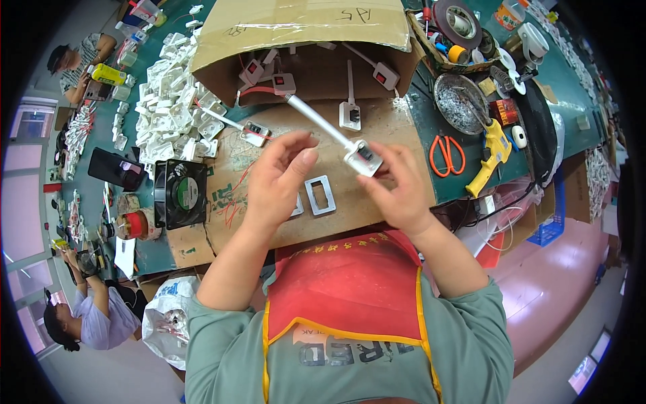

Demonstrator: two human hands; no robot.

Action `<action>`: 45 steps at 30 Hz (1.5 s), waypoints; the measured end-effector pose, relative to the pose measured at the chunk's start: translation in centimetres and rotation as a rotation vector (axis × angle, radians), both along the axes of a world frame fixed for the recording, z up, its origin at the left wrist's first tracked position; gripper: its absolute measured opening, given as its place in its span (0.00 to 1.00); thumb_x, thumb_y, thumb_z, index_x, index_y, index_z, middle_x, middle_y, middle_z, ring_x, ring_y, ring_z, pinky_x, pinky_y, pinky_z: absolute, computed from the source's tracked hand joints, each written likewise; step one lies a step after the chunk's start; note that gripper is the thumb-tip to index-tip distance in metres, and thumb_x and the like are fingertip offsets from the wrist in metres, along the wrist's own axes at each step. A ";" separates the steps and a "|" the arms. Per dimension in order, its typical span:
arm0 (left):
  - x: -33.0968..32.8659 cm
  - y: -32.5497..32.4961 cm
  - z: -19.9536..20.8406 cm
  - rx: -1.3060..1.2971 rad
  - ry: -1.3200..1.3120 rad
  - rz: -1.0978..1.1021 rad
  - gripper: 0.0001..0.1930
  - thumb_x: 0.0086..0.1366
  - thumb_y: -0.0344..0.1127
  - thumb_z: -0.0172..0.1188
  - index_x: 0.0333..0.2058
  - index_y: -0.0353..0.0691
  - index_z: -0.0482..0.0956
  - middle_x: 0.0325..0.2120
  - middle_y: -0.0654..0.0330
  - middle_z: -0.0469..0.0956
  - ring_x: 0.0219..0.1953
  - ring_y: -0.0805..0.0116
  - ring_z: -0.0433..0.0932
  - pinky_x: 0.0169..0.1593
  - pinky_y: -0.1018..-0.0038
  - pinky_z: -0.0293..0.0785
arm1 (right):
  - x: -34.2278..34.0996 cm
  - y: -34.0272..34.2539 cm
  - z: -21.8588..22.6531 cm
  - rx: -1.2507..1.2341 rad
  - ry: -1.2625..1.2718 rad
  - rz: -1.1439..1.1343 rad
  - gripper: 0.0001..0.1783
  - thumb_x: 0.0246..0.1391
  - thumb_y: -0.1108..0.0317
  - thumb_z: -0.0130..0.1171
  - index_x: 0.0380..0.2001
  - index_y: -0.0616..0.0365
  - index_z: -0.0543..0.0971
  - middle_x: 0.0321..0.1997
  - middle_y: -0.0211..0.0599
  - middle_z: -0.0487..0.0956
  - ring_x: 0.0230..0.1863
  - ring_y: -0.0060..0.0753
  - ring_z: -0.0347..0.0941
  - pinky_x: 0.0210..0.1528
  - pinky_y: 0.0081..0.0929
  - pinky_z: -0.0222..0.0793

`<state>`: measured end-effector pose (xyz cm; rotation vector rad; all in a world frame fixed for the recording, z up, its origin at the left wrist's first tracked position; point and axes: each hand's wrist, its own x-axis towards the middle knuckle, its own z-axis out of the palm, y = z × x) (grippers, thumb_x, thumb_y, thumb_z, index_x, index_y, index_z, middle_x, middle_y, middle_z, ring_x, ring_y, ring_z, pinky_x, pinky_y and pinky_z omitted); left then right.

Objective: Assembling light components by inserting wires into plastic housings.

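My right hand (402,192) pinches a small white plastic box (356,167) with a black part set in it. From that box a straight white cable or tube (319,122) runs up and left to another white box (283,84) at the carton's mouth. My left hand (279,178) is nearby, its thumb apart from its curled fingers, with nothing visible in it. Below the hands lies a grey rectangular frame (321,195); a second one is partly hidden by my left hand. Similar corded boxes lie around: one (255,133) at left, another (350,116) farther up.
An open cardboard carton (303,27) holds more corded boxes. At left are a heap of white housings (171,101) and a black fan (180,194). Orange scissors (447,156), a yellow glue gun (491,158) and a metal dish (460,101) lie right. Two people sit at left.
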<state>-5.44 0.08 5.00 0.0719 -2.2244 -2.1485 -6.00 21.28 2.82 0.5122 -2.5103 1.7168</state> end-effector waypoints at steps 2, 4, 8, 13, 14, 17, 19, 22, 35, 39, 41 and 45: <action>-0.2 0.7 0.5 0.149 0.016 0.020 0.18 0.67 0.37 0.56 0.50 0.31 0.70 0.37 0.56 0.79 0.40 0.67 0.79 0.47 0.74 0.72 | 0.8 -0.7 -0.6 0.070 0.104 0.069 0.29 0.47 0.73 0.66 0.54 0.60 0.70 0.49 0.41 0.68 0.42 0.31 0.73 0.42 0.23 0.74; -0.1 0.7 0.7 0.256 -0.071 0.047 0.18 0.70 0.39 0.51 0.50 0.31 0.69 0.36 0.55 0.79 0.39 0.66 0.79 0.46 0.72 0.73 | 1.5 -1.5 -1.1 0.088 0.213 0.164 0.33 0.44 0.75 0.68 0.56 0.59 0.69 0.51 0.41 0.67 0.39 0.31 0.72 0.41 0.22 0.74; 0.3 -1.6 1.4 0.381 -0.031 0.105 0.15 0.71 0.38 0.48 0.48 0.31 0.70 0.32 0.54 0.80 0.35 0.66 0.79 0.42 0.72 0.74 | 1.4 -1.6 0.3 -0.033 -0.020 0.228 0.26 0.47 0.69 0.66 0.51 0.56 0.74 0.45 0.43 0.73 0.36 0.38 0.74 0.37 0.28 0.73; 3.3 -6.0 2.7 0.194 0.094 0.296 0.19 0.72 0.38 0.44 0.55 0.31 0.63 0.22 0.61 0.71 0.24 0.72 0.69 0.30 0.76 0.68 | -1.2 -2.7 -0.2 0.093 0.179 0.230 0.19 0.49 0.69 0.63 0.46 0.54 0.76 0.38 0.39 0.76 0.36 0.39 0.74 0.37 0.31 0.72; 4.0 -6.3 2.7 0.206 0.100 0.328 0.19 0.72 0.38 0.44 0.55 0.32 0.63 0.20 0.62 0.69 0.23 0.74 0.67 0.28 0.77 0.67 | -1.9 -3.3 -0.2 0.150 0.232 0.278 0.17 0.50 0.69 0.62 0.45 0.54 0.77 0.39 0.39 0.76 0.36 0.39 0.74 0.37 0.31 0.72; 5.9 -7.0 2.2 0.249 0.076 0.339 0.17 0.72 0.37 0.46 0.54 0.34 0.64 0.20 0.63 0.70 0.22 0.77 0.67 0.28 0.81 0.66 | -3.1 -5.9 -0.2 0.295 0.257 0.377 0.13 0.52 0.68 0.59 0.43 0.52 0.78 0.40 0.38 0.76 0.37 0.42 0.74 0.39 0.34 0.72; 6.6 -7.1 1.8 0.252 0.059 0.357 0.17 0.72 0.38 0.46 0.54 0.34 0.64 0.19 0.63 0.70 0.22 0.77 0.67 0.27 0.81 0.65 | -3.7 -8.2 -0.3 0.385 0.231 0.428 0.12 0.52 0.66 0.58 0.41 0.51 0.78 0.40 0.37 0.76 0.39 0.45 0.74 0.40 0.37 0.72; 7.3 -7.1 1.6 0.297 0.066 0.358 0.17 0.72 0.38 0.46 0.54 0.35 0.65 0.19 0.63 0.69 0.21 0.77 0.67 0.27 0.81 0.64 | -4.2 -11.3 -0.6 0.472 0.202 0.527 0.11 0.52 0.66 0.57 0.40 0.51 0.79 0.38 0.37 0.75 0.41 0.46 0.74 0.41 0.41 0.72; 9.1 -7.9 1.3 0.245 0.106 0.390 0.17 0.71 0.39 0.48 0.53 0.34 0.65 0.19 0.62 0.70 0.21 0.77 0.67 0.26 0.82 0.63 | -8.1 -14.0 0.2 0.515 0.242 0.397 0.10 0.51 0.63 0.58 0.36 0.52 0.79 0.35 0.40 0.76 0.39 0.47 0.75 0.41 0.41 0.72; 9.0 -7.9 0.6 0.254 0.084 0.320 0.18 0.73 0.39 0.44 0.54 0.34 0.64 0.19 0.60 0.70 0.21 0.73 0.67 0.27 0.76 0.65 | -10.5 -11.3 0.9 0.472 0.261 0.278 0.11 0.52 0.62 0.56 0.38 0.52 0.79 0.36 0.39 0.77 0.38 0.46 0.75 0.41 0.40 0.72; 8.6 -7.5 0.5 0.267 0.080 0.296 0.18 0.73 0.40 0.44 0.54 0.34 0.64 0.19 0.61 0.70 0.21 0.74 0.67 0.27 0.77 0.65 | -11.6 -10.0 0.9 0.460 0.296 0.232 0.11 0.52 0.62 0.56 0.37 0.53 0.79 0.37 0.39 0.78 0.38 0.45 0.76 0.41 0.39 0.72; 7.8 -6.6 0.5 0.311 0.072 0.279 0.19 0.71 0.42 0.49 0.53 0.35 0.66 0.19 0.61 0.72 0.21 0.77 0.68 0.25 0.82 0.64 | -12.6 -8.2 1.7 0.475 0.227 0.129 0.13 0.52 0.61 0.56 0.38 0.55 0.80 0.35 0.40 0.79 0.37 0.45 0.76 0.40 0.37 0.72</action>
